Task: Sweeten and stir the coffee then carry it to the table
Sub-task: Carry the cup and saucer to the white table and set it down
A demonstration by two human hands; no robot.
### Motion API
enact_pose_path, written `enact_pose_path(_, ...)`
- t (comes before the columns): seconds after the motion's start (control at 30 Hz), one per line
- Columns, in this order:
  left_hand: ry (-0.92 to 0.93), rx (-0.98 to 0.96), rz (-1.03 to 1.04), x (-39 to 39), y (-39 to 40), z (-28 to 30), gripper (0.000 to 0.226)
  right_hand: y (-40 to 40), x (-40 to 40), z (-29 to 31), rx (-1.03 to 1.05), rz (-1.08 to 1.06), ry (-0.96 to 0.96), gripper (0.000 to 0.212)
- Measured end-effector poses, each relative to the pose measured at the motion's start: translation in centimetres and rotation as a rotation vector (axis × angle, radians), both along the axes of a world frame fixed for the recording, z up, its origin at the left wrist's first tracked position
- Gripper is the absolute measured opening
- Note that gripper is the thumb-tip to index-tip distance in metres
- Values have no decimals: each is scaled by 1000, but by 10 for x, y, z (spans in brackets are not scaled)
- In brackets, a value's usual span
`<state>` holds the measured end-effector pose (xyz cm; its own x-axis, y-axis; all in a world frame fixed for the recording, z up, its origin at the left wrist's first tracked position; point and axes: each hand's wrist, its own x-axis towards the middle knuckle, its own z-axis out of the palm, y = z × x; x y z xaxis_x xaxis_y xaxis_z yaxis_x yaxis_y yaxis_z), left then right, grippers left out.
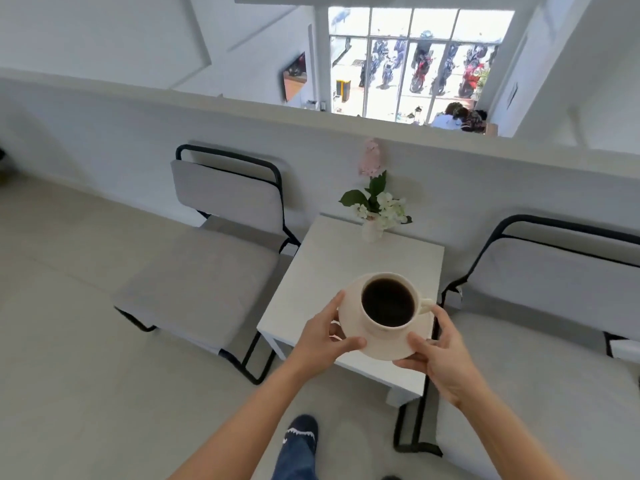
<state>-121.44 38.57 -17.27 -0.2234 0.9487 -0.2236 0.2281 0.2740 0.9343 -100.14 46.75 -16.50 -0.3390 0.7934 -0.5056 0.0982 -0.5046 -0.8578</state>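
A cream cup [388, 308] full of black coffee stands on a cream saucer [388, 348], its handle turned to the right. My left hand [322, 341] grips the saucer's left rim, thumb on top. My right hand [438, 355] grips the right rim the same way. Cup and saucer hang above the near half of a small white square table [311, 282]. No spoon shows in the cup.
A small white vase of white and pink flowers [375, 211] stands at the table's far edge. Grey cushioned chairs with black frames flank the table, one to the left [207, 268] and one to the right [540, 327]. A low white wall [138, 133] runs behind. My foot [299, 433] is on the pale floor.
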Motion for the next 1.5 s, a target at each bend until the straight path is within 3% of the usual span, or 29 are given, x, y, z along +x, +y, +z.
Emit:
enact_pose_path(0.4, 23, -97, -178, -119, 84, -94, 99, 49, -112, -96, -28, -137, -18, 67)
enact_pose_path(1.03, 49, -277, -208, -140, 127, -352, 100, 98, -135, -341, -178, -42, -123, 67)
enact_pose_path(1.37, 42, -311, -208, -142, 129, -399, 103, 104, -142, -390, -200, -38, -149, 69)
enact_pose_path(1.5, 153, -323, -256, -146, 133, -402, 106, 109, -143, -391, -180, -3, -222, 68)
